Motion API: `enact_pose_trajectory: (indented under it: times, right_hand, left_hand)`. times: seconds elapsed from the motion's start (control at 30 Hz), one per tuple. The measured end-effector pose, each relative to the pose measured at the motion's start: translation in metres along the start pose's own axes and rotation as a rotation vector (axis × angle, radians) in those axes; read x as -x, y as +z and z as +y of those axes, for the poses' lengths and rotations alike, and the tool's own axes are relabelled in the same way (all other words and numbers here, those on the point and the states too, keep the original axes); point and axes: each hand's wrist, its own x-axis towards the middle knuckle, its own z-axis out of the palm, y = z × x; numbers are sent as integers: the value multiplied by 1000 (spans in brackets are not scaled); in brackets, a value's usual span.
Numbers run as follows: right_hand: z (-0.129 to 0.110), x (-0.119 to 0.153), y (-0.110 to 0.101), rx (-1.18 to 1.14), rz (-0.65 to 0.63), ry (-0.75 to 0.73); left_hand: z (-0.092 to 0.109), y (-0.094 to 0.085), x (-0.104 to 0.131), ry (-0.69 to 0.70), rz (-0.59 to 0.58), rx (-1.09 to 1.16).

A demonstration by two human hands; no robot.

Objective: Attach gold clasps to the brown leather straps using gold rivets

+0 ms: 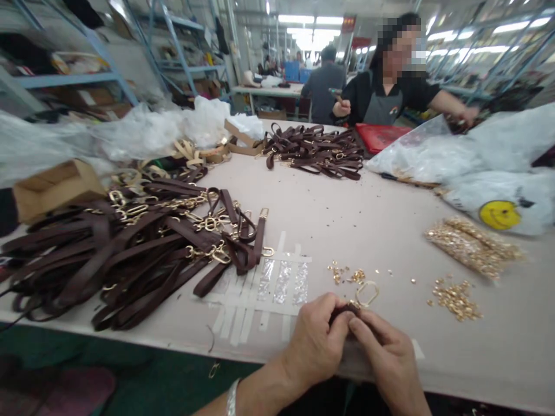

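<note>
Near the table's front edge, my left hand (318, 341) and my right hand (388, 352) meet, fingers closed around a short dark brown strap (346, 310). A gold oval ring (367, 293) shows just beyond the strap's end, above my fingertips. My thumbs press close together, and the strap part between them is mostly hidden. Small gold pieces (358, 275) lie just behind the ring. Further right is a loose pile of gold studs (457, 299). Left of my hands, strips of pale tape (243, 312) and clear film are stuck to the table (321, 216).
Brown straps with gold clasps (160, 242) cover the left side. Another strap pile (314, 147) lies at the back, near a red tray (381, 137). A bag of gold hardware (474, 245) and plastic bags (485, 150) sit right. A person (390, 86) stands across the table.
</note>
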Motion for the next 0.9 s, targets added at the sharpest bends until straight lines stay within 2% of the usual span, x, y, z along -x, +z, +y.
enact_pose_trajectory:
  times: [0.13, 0.2, 0.3, 0.4, 0.53, 0.77, 0.9]
  right_hand:
    - [9, -3, -4, -25, 32, 55]
    - [9, -4, -4, -85, 33, 62]
    - [5, -2, -3, -137, -4, -1]
    - [-2, 1, -1, -60, -81, -79]
    - [-11, 7, -3, 110, -118, -89]
    - [-30, 7, -17, 243, -288, -122]
    - [-28, 8, -22, 258, -352, -165]
  left_hand:
    - [-1, 10, -1, -37, 41, 51]
    - [3, 13, -3, -81, 34, 190]
    - [9, 12, -5, -145, 47, 421]
    - [12, 10, -5, -209, 61, 507]
    - [11, 9, -2, -363, -13, 727]
    - [10, 5, 2, -386, -145, 780]
    - [9, 4, 4, -434, -211, 849]
